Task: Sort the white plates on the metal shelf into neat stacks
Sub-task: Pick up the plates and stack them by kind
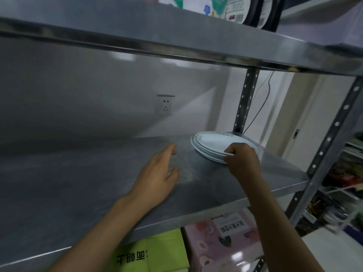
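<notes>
The right hand (242,156) pinched the near rim of stacked white plates (214,143), seemingly stiff, slippery and breakable, while the left hand (159,173) hovered open above the metal shelf (78,183).

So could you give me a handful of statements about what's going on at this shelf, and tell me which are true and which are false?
1. The right hand pinches the rim of a plate in the stack of white round plates. True.
2. The left hand holds a plate. False: it is open and holds nothing, over the grey metal shelf.
3. The plates stand near the shelf's right rear corner. True.
4. A pink carton sits on the shelf beside the plates. False: it is on the level below.
5. A white wall socket shows behind the shelf. True.
</notes>
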`<state>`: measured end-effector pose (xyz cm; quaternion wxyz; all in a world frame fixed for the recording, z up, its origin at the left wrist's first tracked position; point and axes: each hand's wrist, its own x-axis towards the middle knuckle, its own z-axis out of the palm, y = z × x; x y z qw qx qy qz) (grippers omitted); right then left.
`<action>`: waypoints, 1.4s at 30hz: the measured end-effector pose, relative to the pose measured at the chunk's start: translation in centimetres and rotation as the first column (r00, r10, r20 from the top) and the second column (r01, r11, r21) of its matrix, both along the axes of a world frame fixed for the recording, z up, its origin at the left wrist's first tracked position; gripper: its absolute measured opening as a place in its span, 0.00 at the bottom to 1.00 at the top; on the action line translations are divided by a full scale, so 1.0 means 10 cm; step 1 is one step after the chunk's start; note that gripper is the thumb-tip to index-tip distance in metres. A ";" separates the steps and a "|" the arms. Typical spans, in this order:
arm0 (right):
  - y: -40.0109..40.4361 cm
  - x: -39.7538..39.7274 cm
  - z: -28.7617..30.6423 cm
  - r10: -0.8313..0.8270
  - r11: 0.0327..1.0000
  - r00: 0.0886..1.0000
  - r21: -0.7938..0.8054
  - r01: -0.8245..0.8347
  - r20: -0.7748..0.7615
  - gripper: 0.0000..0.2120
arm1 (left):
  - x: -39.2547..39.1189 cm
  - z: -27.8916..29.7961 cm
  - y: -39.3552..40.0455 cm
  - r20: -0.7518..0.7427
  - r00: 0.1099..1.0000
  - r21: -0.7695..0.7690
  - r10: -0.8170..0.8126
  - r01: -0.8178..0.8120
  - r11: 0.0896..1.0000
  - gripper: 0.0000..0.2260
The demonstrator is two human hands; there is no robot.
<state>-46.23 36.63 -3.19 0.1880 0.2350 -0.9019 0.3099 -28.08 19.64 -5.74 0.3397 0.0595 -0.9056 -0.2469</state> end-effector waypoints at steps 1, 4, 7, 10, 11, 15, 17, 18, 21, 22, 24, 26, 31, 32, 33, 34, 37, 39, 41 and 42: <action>0.02 0.02 0.04 0.002 1.000 1.000 -0.025 -0.001 0.016 0.10 | 0.04 0.02 -0.02 0.003 1.000 -0.002 0.000 0.000 1.000 0.29; 0.06 0.07 0.16 0.088 0.991 0.993 -0.113 -0.078 0.082 0.05 | 0.15 0.06 -0.11 0.013 1.000 -0.002 0.007 -0.007 1.000 0.28; 0.04 0.24 0.28 0.103 0.976 0.992 -0.198 -0.088 0.070 0.02 | 0.28 0.11 -0.21 0.018 1.000 0.004 0.021 -0.021 1.000 0.28; -0.08 0.54 0.38 0.068 0.955 0.997 -0.287 -0.073 -0.029 0.03 | 0.44 0.13 -0.35 -0.004 1.000 0.010 0.029 -0.029 1.000 0.28; -0.16 0.65 0.40 0.082 0.949 0.995 -0.299 -0.097 -0.064 0.03 | 0.51 0.14 -0.40 -0.018 0.999 0.010 0.039 -0.039 0.999 0.28; -0.54 1.03 0.42 0.233 0.899 0.964 -0.350 -0.263 -0.126 0.04 | 0.85 0.22 -0.61 -0.099 0.991 0.011 0.086 -0.086 0.996 0.33; -0.82 1.25 0.40 0.331 0.845 0.938 -0.411 -0.343 -0.103 0.04 | 1.08 0.30 -0.74 -0.138 0.982 -0.025 0.130 -0.134 0.991 0.33; -0.98 1.39 0.39 0.385 0.807 0.918 -0.449 -0.384 -0.094 0.04 | 1.22 0.33 -0.82 -0.154 0.976 -0.049 0.154 -0.163 0.985 0.32; -1.45 1.81 0.36 0.557 0.676 0.825 -0.525 -0.517 -0.096 0.06 | 1.66 0.40 -1.04 -0.186 0.955 -0.147 0.230 -0.259 0.955 0.27; -1.58 1.94 0.35 0.604 0.638 0.790 -0.529 -0.559 -0.106 0.07 | 1.78 0.40 -1.09 -0.190 0.950 -0.157 0.247 -0.278 0.948 0.26; -1.86 2.24 0.33 0.698 0.564 0.709 -0.532 -0.632 -0.102 0.08 | 2.09 0.40 -1.21 -0.209 0.927 -0.141 0.311 -0.343 0.929 0.24; -2.11 2.54 0.32 0.768 0.499 0.635 -0.541 -0.677 -0.085 0.09 | 2.40 0.41 -1.33 -0.248 0.891 -0.141 0.380 -0.421 0.896 0.20; -2.60 3.20 0.29 0.866 0.378 0.494 -0.555 -0.741 -0.071 0.13 | 3.06 0.48 -1.57 -0.366 0.774 -0.197 0.516 -0.607 0.770 0.09; -2.67 3.31 0.28 0.880 0.353 0.468 -0.557 -0.752 -0.074 0.13 | 3.17 0.49 -1.60 -0.391 0.748 -0.206 0.536 -0.639 0.741 0.07; -2.73 3.42 0.28 0.895 0.326 0.439 -0.557 -0.764 -0.078 0.13 | 3.30 0.50 -1.62 -0.406 0.724 -0.215 0.558 -0.669 0.712 0.06; -2.79 3.53 0.28 0.908 0.298 0.410 -0.555 -0.776 -0.085 0.14 | 3.41 0.50 -1.64 -0.412 0.704 -0.222 0.578 -0.693 0.686 0.05; -2.94 3.78 0.31 0.939 0.214 0.323 -0.536 -0.816 -0.117 0.15 | 3.71 0.50 -1.69 -0.417 0.656 -0.217 0.629 -0.744 0.632 0.05; -3.01 3.89 0.33 0.950 0.161 0.275 -0.518 -0.840 -0.149 0.17 | 3.85 0.49 -1.72 -0.418 0.626 -0.186 0.658 -0.768 0.612 0.06; -3.06 3.92 0.32 0.937 0.167 0.297 -0.508 -0.845 -0.185 0.21 | 3.92 0.45 -1.75 -0.417 0.603 -0.148 0.680 -0.783 0.604 0.06; -3.08 3.90 0.30 0.921 0.198 0.339 -0.516 -0.833 -0.193 0.22 | 3.93 0.42 -1.77 -0.411 0.600 -0.137 0.686 -0.785 0.605 0.06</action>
